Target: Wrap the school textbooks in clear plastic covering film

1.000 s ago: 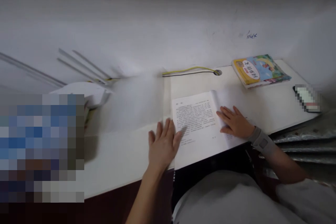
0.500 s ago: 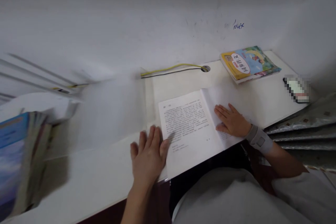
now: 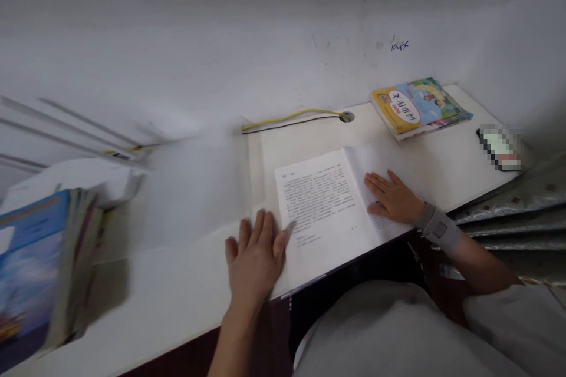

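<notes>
An open book [image 3: 325, 203] with printed pages lies at the front edge of the white desk [image 3: 177, 283]. My left hand [image 3: 256, 259] rests flat at the book's left side, fingers spread on the desk and the thumb at the page edge. Across the right page lies my right hand [image 3: 393, 199], palm down with its fingers stretched out, covering part of the print. A grey band [image 3: 433, 225] circles the right wrist. Neither hand grips anything.
A stack of books [image 3: 420, 106] with a yellow and blue cover sits at the back right. Near it lies a phone [image 3: 499, 147], its screen pixelated. More books [image 3: 35, 265] stand at the far left. A yellow cable [image 3: 292, 113] runs along the wall into a hole.
The view has shifted slightly, so the desk, the left books and my left hand appear a little further right. Both hands stay flat by and on the book.
</notes>
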A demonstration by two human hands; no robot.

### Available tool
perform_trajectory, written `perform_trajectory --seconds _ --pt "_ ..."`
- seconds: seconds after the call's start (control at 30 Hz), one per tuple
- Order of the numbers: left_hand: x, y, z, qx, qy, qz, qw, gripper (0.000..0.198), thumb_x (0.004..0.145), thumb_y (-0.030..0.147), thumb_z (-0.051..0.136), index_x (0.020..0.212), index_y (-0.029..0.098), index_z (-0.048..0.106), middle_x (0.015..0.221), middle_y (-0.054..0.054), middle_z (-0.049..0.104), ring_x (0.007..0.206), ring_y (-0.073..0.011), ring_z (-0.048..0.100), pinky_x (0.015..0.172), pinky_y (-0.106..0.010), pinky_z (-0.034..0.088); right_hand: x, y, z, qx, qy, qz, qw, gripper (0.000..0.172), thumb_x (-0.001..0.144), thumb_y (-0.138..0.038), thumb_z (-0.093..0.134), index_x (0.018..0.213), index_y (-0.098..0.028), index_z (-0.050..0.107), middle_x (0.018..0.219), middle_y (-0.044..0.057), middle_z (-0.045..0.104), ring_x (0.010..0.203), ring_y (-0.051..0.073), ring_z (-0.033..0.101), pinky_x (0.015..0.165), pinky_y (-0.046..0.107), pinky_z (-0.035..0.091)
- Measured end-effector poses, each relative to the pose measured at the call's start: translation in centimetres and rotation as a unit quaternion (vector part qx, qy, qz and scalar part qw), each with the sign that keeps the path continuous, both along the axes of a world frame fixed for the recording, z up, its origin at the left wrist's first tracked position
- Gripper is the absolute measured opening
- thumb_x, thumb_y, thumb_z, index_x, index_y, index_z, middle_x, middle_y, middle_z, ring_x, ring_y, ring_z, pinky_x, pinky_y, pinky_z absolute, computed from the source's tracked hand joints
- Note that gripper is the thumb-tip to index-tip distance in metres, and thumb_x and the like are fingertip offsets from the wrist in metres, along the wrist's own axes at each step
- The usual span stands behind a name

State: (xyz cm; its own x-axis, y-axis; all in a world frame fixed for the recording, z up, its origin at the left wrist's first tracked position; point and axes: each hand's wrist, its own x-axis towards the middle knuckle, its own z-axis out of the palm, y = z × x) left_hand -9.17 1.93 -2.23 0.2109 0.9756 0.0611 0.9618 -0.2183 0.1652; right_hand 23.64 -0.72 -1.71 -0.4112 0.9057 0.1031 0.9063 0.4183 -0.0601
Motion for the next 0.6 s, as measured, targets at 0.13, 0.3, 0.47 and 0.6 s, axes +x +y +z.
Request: perform_trajectory --seconds 0.13,0.3,0.47,0.6 --pt "0.1 0.0 -0.1 0.006 0.004 -0.002 1.0 0.061 0.093 0.047 0.023 0.14 0.01 0.037 0.145 -0.013 0.036 0.137 -0.0364 0.022 0.106 -0.059 0.021 0.3 0.0 -0.1 -0.006 0.001 0.007 1.0 0.063 0.094 -0.049 0.029 0.143 -0.009 0.027 0.148 0.016 0.031 0.137 0.024 0.027 0.109 0.053 0.02" --pt "0.3 -0.1 0.0 0.011 0.011 -0.002 1.0 0.062 0.093 0.049 0.023 0.14 0.011 0.038 0.146 -0.011 0.036 0.136 -0.0367 0.023 0.106 -0.058 0.021 0.8 0.3 -0.1 0.011 -0.005 0.02 1.0 0.061 0.094 -0.047 0.032 0.14 -0.008 0.032 0.146 0.017 0.034 0.135 0.026 0.031 0.107 0.055 0.023" --pt "0.4 0.0 0.0 0.012 0.012 -0.001 1.0 0.062 0.093 0.048 0.025 0.14 0.01 0.038 0.146 -0.012 0.035 0.137 -0.0371 0.021 0.107 -0.058 0.021 -0.5 -2.7 0.7 0.069 -0.023 0.008 0.997 0.043 0.094 -0.031 0.037 0.13 -0.009 0.048 0.137 0.017 0.047 0.13 0.026 0.039 0.108 0.057 0.02" --pt "0.5 -0.1 0.0 0.022 0.01 -0.002 1.0 0.058 0.093 0.047 0.024 0.14 0.015 0.039 0.146 -0.01 0.037 0.137 -0.0375 0.021 0.106 -0.057 0.022 -2.5 -8.2 0.3 0.092 0.002 -0.029 0.995 0.038 0.094 -0.027 0.037 0.125 -0.012 0.053 0.13 0.014 0.056 0.126 0.023 0.044 0.111 0.053 0.018"
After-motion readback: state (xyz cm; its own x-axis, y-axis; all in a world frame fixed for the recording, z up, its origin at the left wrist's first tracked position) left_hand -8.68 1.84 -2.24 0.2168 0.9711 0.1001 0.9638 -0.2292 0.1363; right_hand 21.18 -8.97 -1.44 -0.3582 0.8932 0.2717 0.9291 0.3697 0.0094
